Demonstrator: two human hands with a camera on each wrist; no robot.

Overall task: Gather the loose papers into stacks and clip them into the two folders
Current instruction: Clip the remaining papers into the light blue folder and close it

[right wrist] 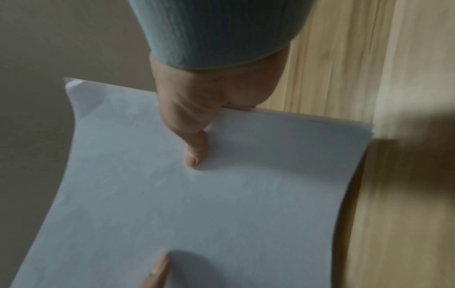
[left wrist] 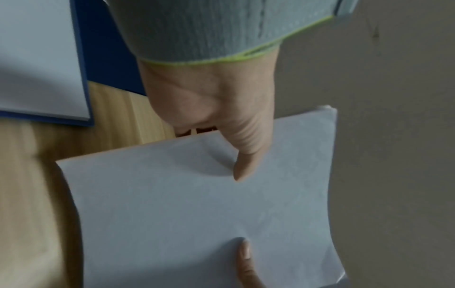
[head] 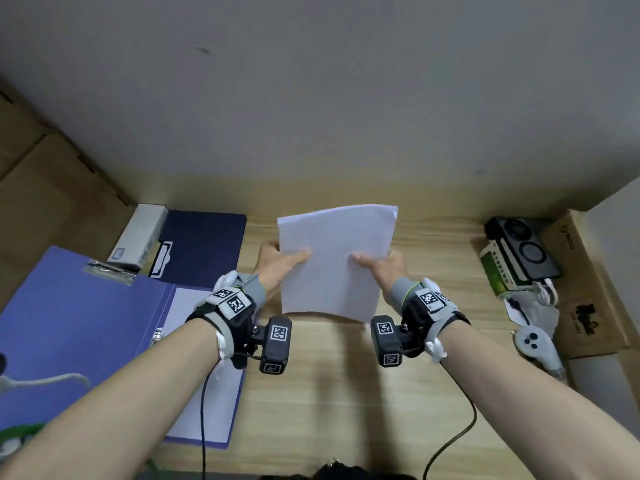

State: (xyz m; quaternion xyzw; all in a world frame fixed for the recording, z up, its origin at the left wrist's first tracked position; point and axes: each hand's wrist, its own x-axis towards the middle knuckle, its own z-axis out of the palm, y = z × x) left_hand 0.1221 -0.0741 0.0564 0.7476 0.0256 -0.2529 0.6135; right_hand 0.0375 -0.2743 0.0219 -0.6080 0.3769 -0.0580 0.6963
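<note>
A stack of white papers (head: 334, 261) stands upright over the middle of the wooden desk (head: 346, 393), slightly bowed. My left hand (head: 280, 266) grips its left edge, thumb on the front and fingers behind. On the opposite edge my right hand (head: 377, 266) holds it the same way. The wrist views show each thumb pressed into the paper stack (left wrist: 197, 210) (right wrist: 197, 194). An open light-blue folder (head: 79, 323) with a metal clip (head: 110, 271) lies at the left, with sheets (head: 207, 393) on its right half. A closed dark-blue folder (head: 204, 247) lies behind it.
A white box (head: 138, 237) lies beside the dark folder. At the right stand a black device (head: 523, 247), a green box (head: 498, 271), a white controller (head: 535, 344) and a cardboard box (head: 588, 289). The wall rises close behind the desk. Cables hang from both wrists.
</note>
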